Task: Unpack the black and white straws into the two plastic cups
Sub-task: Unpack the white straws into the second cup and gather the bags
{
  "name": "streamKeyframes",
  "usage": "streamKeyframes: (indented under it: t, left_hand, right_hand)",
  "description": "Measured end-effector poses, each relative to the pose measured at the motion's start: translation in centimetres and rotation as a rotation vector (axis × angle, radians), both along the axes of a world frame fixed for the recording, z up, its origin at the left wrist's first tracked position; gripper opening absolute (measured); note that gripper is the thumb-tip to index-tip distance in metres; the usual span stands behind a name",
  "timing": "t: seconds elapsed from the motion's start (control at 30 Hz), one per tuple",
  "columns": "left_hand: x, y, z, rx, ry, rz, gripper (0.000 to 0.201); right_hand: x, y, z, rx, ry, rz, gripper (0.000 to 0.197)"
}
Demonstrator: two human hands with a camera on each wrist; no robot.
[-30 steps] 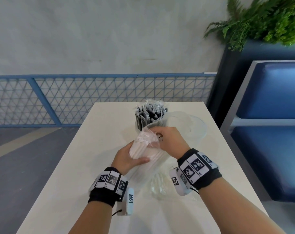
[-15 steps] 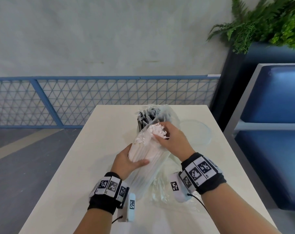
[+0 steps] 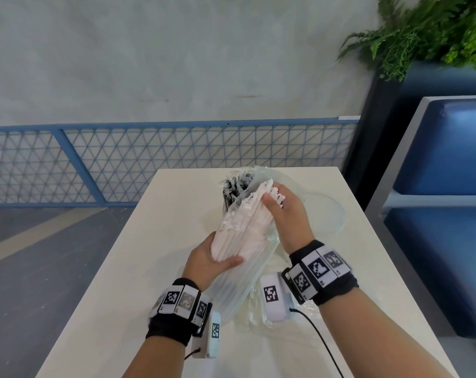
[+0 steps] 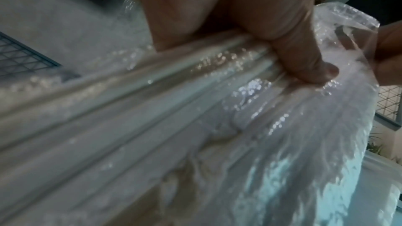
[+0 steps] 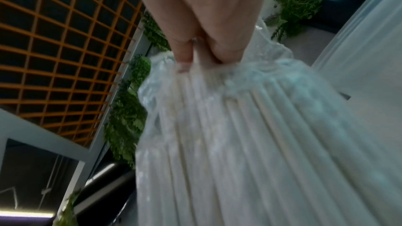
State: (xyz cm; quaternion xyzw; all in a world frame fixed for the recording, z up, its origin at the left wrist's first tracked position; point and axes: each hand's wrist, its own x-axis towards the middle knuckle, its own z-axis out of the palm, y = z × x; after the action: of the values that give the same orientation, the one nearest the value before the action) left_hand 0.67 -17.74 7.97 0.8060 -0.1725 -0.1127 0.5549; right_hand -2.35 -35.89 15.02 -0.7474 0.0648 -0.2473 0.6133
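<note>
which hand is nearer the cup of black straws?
Right. The right hand grips the white straws' top beside the cup of black straws; the left hand holds lower down.

White straws (image 3: 247,230) in a clear bag (image 3: 231,293), black straws (image 3: 230,186) behind, cream bench (image 3: 138,268), black wristbands (image 3: 326,279) with black-and-white checker tags.

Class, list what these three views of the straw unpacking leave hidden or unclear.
- Head view: the cup under the black straws is hidden by the white straws and their bag.
- Head view: the empty plastic cup is partly covered by the right hand.
- Left wrist view: the left hand is blurred.
</note>
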Motion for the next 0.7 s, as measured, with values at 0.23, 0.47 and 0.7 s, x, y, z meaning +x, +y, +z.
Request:
streamKeyframes:
  t: [0.23,0.47,0.7]
  left_hand:
    - [0.0,-0.7,0.3,0.005,-0.027,-0.036,0.054]
    - [-0.2,-1.6,1.4,-0.011,-0.071,0.002,0.049]
    - [-0.3,-1.5,1.3,-0.052,-0.054,0.01,0.052]
  right_hand:
    - [-0.3,1.0,-1.5,0.355,0.116,0.112,0.056]
    - [-0.5,1.5,-0.6,0.407,0.116,0.096,0.035]
    - [0.1,-0.5,1.6,0.388,-0.004,0.041,0.036]
